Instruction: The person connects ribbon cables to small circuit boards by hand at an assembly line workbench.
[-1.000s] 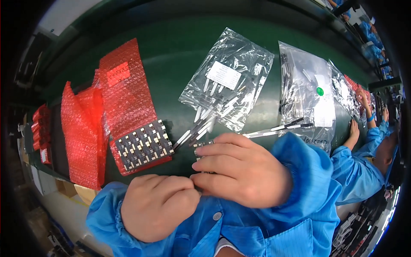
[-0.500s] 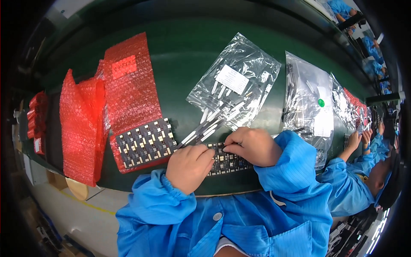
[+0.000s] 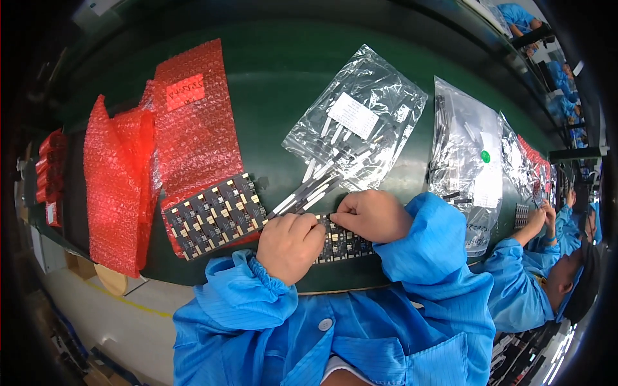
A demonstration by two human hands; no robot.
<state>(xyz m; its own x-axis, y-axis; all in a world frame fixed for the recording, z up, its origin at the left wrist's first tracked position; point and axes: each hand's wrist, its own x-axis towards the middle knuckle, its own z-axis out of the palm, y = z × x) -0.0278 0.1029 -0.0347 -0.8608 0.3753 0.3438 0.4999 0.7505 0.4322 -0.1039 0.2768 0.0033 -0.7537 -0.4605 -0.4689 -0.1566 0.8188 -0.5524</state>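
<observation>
A dark circuit board panel [image 3: 341, 248] with rows of small parts lies on the bench before me, partly hidden under both hands. My left hand [image 3: 291, 246] rests over its left end, fingers curled and closed; what they grip is hidden. Above the panel's far edge my right hand [image 3: 373, 215] pinches thumb and forefinger together, close to the left fingertips. Anything in that pinch is too small to make out. Just beyond my hands, flat black-and-white strip cables [image 3: 308, 196] fan out from the mouth of a clear plastic bag [image 3: 393, 96].
At left, a second circuit board panel [image 3: 215, 215] lies on red bubble wrap [image 3: 199, 141], near a crumpled red bubble bag [image 3: 116, 186]. Another clear bag [image 3: 473, 135] with a green dot is to the right. A co-worker's hands [image 3: 537, 219] work at far right.
My right hand has shifted slightly left along the panel, nearer my left hand. The left hand keeps its curled hold at the panel's left end. The whole view has tilted slightly.
</observation>
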